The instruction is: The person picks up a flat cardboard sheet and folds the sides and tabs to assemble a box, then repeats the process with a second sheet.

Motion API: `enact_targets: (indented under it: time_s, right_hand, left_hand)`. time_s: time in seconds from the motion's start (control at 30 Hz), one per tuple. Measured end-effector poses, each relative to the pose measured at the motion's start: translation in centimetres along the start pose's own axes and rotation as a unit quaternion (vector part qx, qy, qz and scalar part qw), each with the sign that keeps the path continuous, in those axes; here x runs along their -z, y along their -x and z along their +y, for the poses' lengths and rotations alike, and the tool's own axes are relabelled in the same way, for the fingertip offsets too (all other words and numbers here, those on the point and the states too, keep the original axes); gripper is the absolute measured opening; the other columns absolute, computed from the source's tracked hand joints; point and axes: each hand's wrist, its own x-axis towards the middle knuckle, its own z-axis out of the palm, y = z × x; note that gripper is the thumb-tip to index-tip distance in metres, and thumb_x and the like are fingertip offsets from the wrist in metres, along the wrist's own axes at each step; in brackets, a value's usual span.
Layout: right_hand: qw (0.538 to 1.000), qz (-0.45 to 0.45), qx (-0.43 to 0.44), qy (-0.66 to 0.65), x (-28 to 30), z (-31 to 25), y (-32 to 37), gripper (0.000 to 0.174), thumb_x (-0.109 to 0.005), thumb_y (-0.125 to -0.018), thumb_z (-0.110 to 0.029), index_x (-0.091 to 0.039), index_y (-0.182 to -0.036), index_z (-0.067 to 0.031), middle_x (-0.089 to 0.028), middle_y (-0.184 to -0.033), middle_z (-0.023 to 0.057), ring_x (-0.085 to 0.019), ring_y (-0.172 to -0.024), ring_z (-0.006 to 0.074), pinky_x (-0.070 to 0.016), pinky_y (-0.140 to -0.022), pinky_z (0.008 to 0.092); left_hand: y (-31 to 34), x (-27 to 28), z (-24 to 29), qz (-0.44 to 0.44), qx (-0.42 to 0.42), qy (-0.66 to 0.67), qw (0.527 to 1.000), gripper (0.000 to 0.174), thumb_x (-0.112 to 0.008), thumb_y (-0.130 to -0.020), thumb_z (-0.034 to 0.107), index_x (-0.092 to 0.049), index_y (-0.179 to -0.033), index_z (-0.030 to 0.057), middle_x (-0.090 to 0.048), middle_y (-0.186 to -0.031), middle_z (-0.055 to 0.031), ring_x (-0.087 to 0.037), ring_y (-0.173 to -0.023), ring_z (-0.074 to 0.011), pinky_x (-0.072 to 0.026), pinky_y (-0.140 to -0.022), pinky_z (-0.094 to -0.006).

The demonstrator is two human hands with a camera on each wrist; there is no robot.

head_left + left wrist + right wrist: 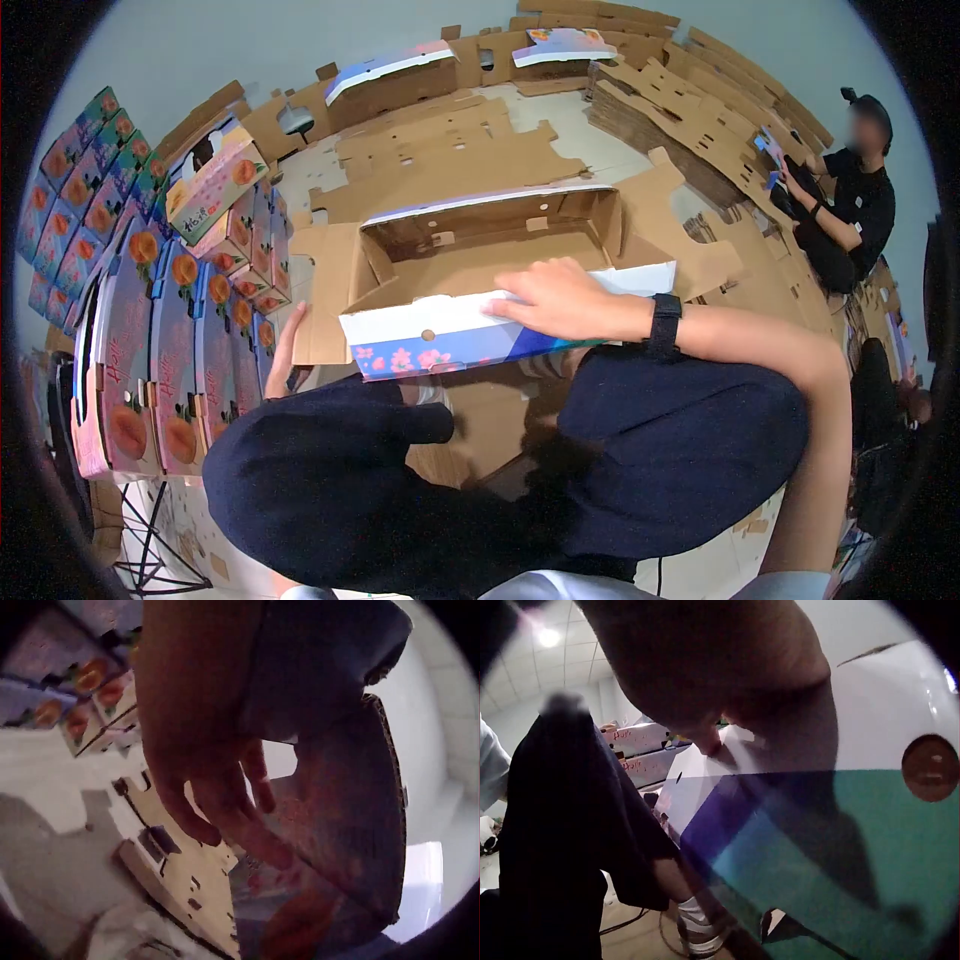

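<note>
1 carton (440, 342), beneath right hand (560, 300), beside left hand (286, 350)

At nine o'clock in the head view, red script (114, 366) on upright fruit-print cartons (178, 345) seems to begin "H"; at ten, a pink carton's (222, 180) black characters (202, 217) are illegible.

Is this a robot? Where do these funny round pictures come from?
No robot, just a person working by hand. The big picture comes from a camera on their head, looking down. The two smaller, darker ones come from a camera on each wrist. In front of them is an open cardboard box. The right hand grips its near wall; the left hand is by one end, maybe touching, I can't tell. Flat cardboard sheets lie beyond the box, and fruit-printed boxes are stacked on the left. Another person is on the right.
</note>
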Motion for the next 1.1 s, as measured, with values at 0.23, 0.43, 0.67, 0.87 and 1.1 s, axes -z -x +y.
enact_targets:
  time_s: [0.23,0.43,0.67,0.87,1.1]
  right_hand:
    - [1.000,0.004,-0.003,0.000,-0.4,0.4,0.0,0.048,-0.045,-0.089,-0.048,-0.064,-0.081,-0.0051,-0.063,-0.072,0.0215,-0.062,-0.072,0.0393,-0.0473,-0.067,0.0496]
    - [1.000,0.007,0.004,0.019,0.1,-0.5,0.0,0.046,-0.046,-0.090,-0.047,-0.064,-0.082,-0.0055,-0.064,-0.073,0.0212,-0.062,-0.073,0.0388,-0.0479,-0.067,0.0489]
    - [0.999,-0.009,0.005,0.033,0.3,-1.0,-0.5,0.045,-0.045,-0.090,-0.047,-0.063,-0.083,-0.0056,-0.063,-0.073,0.0213,-0.062,-0.075,0.0391,-0.0485,-0.068,0.0481]
    - [0.996,-0.078,0.035,-0.031,2.8,-0.7,-0.7,0.039,-0.047,-0.090,-0.043,-0.063,-0.093,-0.0070,-0.065,-0.083,0.0192,-0.063,-0.076,0.0374,-0.0484,-0.069,0.0477]
    - [0.959,-0.273,-0.074,-0.012,5.8,4.9,2.6,0.064,-0.053,-0.083,-0.060,-0.064,-0.080,0.0035,-0.063,-0.071,0.0177,-0.062,-0.065,0.0279,-0.0479,-0.060,0.0387]
  left_hand:
    - [-1.2,-1.5,-2.6,-0.021,0.008,-0.011,1.000,0.053,-0.051,-0.091,0.046,-0.057,-0.117,0.0001,-0.063,-0.109,-0.0066,-0.059,-0.098,-0.0133,-0.0442,-0.085,-0.0267]
    - [-2.5,0.8,1.6,-0.021,0.024,-0.161,0.986,0.040,-0.060,-0.088,0.036,-0.062,-0.108,0.0013,-0.066,-0.100,-0.0069,-0.062,-0.092,-0.0148,-0.0467,-0.079,-0.0291]
    - [7.7,-7.8,14.5,0.037,-0.404,-0.433,0.805,0.022,-0.061,-0.078,0.000,-0.062,-0.100,-0.0001,-0.065,-0.095,-0.0105,-0.062,-0.090,-0.0193,-0.0462,-0.078,-0.0310]
    - [6.0,-10.1,9.4,-0.225,-0.238,-0.611,0.721,0.030,-0.071,-0.072,0.019,-0.065,-0.097,0.0028,-0.064,-0.086,-0.0207,-0.061,-0.083,-0.0356,-0.0485,-0.073,-0.0383]
    - [5.4,-8.8,8.9,-0.106,-0.393,-0.656,0.636,0.030,-0.074,-0.071,0.030,-0.064,-0.086,0.0054,-0.061,-0.065,-0.0157,-0.061,-0.065,-0.0342,-0.0474,-0.062,-0.0422]
